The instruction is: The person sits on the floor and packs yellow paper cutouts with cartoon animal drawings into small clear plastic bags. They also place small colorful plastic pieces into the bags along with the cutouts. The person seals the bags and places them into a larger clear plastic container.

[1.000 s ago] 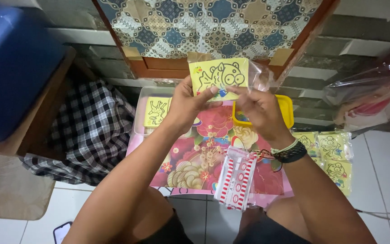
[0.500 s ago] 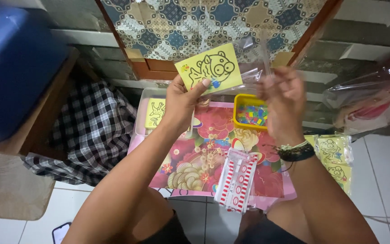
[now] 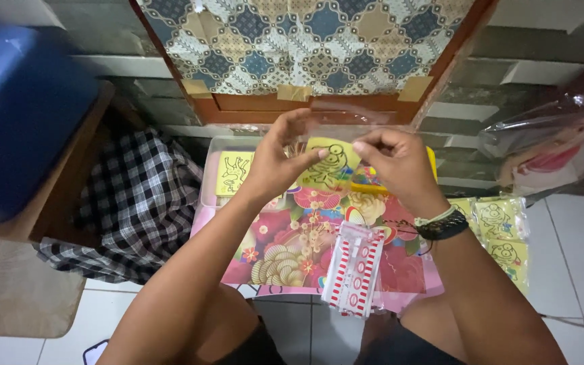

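Head view: hands lowered yellow card tableward.

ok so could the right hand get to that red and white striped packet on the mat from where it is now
Probably yes. The red and white striped packet lies uncovered on the floral mat, just below the right hand, with nothing between them. But that hand and the left hand both pinch the yellow card, so it must let go first.
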